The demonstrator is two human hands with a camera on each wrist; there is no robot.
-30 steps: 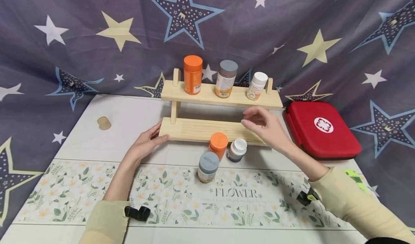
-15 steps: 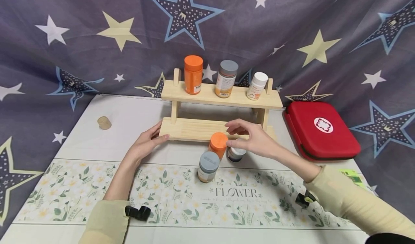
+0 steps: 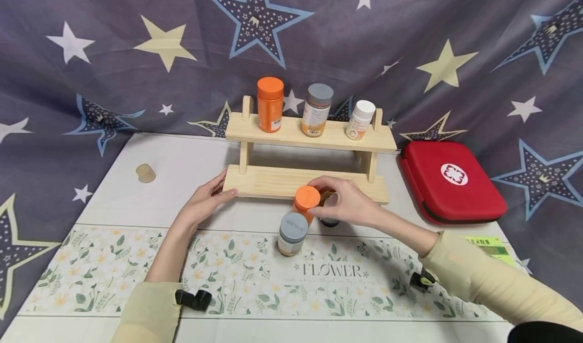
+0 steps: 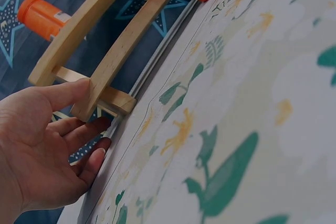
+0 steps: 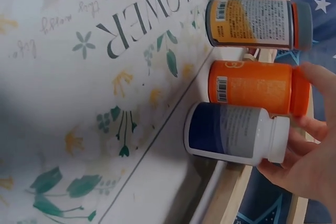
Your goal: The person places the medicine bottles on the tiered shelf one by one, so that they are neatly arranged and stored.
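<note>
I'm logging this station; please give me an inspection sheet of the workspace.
Surface: white tablecloth with floral band.
Job's things: two-tier wooden shelf; on its top tier, upper orange bottle, upper gray-capped bottle, upper white-capped bottle; before it, front orange bottle, front gray-capped bottle, front blue-labeled bottle.
Clutter: small tan cylinder; red first-aid-style case; green printed item, partly hidden.
Hands: left hand holds the shelf's left end; right hand grips the front orange bottle's cap.
Cables: nothing seen.
Surroundings: star-print backdrop.
</note>
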